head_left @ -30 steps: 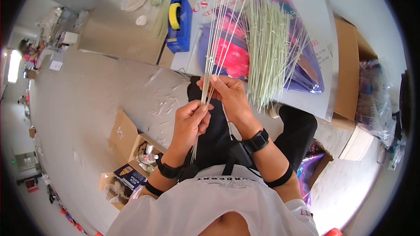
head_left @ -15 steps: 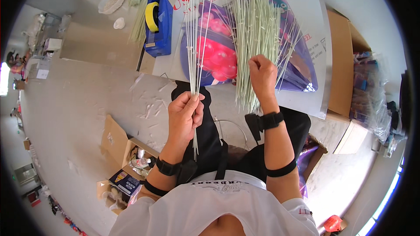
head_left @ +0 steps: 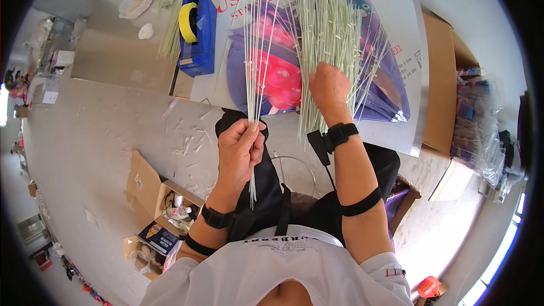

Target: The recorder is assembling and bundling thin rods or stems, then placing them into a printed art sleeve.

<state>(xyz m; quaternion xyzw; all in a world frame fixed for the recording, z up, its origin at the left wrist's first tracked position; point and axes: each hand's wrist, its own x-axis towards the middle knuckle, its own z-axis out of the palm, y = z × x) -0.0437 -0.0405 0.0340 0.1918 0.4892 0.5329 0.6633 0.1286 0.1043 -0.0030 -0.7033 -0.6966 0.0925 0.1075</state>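
My left hand (head_left: 241,143) is closed around a small bunch of thin pale sticks (head_left: 249,73), held upright in front of me with their lower ends sticking out below the fist. Some carry small white tabs partway up. A thick pile of similar pale green-white sticks (head_left: 334,25) lies on the table to the right, on a purple printed plastic sheet (head_left: 237,73) with pink shapes. My right hand (head_left: 330,88) is over the near part of this pile, its fingers curled closed. What the fingertips pinch, if anything, is hidden.
A blue tape dispenser (head_left: 207,37) with a yellow roll (head_left: 186,22) stands left on the table. Behind it are more sticks (head_left: 173,34) and a white bowl (head_left: 136,3). Cardboard boxes (head_left: 439,85) stand at right, and an open carton (head_left: 144,190) on the floor at left.
My right hand has shifted a little left and away from me over the pile. The left hand keeps its grip on the bunch. The view has shifted slightly.
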